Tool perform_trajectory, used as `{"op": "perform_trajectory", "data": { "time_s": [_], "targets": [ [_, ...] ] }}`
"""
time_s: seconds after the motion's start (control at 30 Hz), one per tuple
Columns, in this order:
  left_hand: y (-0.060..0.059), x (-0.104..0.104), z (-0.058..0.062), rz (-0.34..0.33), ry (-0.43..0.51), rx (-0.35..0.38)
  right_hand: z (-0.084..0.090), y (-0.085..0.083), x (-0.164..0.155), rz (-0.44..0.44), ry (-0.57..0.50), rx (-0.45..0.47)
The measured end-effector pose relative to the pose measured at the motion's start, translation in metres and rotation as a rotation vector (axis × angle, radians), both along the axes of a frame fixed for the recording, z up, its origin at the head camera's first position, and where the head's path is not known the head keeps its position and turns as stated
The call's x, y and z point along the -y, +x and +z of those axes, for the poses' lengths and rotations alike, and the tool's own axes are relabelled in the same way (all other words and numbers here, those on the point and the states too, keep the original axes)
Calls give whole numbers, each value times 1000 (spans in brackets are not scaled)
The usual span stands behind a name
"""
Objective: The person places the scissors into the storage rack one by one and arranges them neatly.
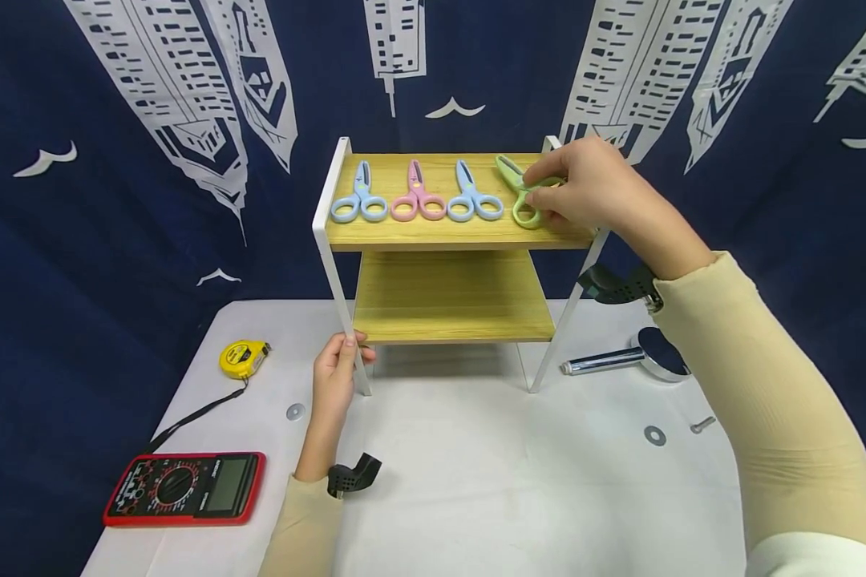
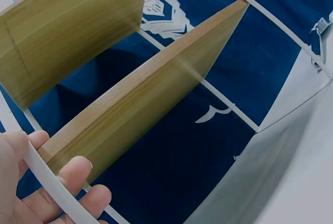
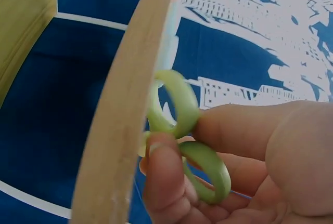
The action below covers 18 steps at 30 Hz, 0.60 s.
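A two-tier shelf with wooden boards (image 1: 447,296) and a white metal frame stands on the table. Low on its left front leg, my left hand (image 1: 335,377) grips the white bar, fingers curled round it in the left wrist view. Over the top board's right end, my right hand (image 1: 584,184) pinches green scissors (image 1: 509,172) by the handles. Those handle loops (image 3: 179,102) show between thumb and fingers in the right wrist view. Left of them lie blue scissors (image 1: 467,192), pink scissors (image 1: 416,192) and another blue pair (image 1: 362,195), blades pointing back.
On the left are a yellow tape measure (image 1: 241,358), a red multimeter (image 1: 188,489) and a washer (image 1: 296,412). On the right lie a shower head (image 1: 628,359), a grey washer (image 1: 654,436) and a bolt (image 1: 702,425). A dark blue patterned curtain (image 1: 274,240) hangs behind.
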<state>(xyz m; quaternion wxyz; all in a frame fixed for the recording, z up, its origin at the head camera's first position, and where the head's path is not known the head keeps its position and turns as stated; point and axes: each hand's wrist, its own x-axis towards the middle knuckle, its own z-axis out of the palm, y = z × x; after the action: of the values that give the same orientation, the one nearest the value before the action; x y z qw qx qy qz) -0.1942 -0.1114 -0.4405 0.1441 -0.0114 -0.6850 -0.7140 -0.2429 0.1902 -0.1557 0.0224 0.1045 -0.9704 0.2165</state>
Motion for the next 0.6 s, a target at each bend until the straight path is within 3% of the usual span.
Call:
{"op": "perform_trajectory", "data": {
  "time_s": [0.2, 0.43, 0.6],
  "targets": [
    [1, 0, 0, -4, -9, 8, -6, -9, 7, -12, 92, -76],
    [0, -1, 0, -7, -10, 4, -16, -5, 17, 4, 275, -221],
    [0, 0, -2, -6, -10, 4, -21, -1, 19, 13, 294, -279]
  ]
}}
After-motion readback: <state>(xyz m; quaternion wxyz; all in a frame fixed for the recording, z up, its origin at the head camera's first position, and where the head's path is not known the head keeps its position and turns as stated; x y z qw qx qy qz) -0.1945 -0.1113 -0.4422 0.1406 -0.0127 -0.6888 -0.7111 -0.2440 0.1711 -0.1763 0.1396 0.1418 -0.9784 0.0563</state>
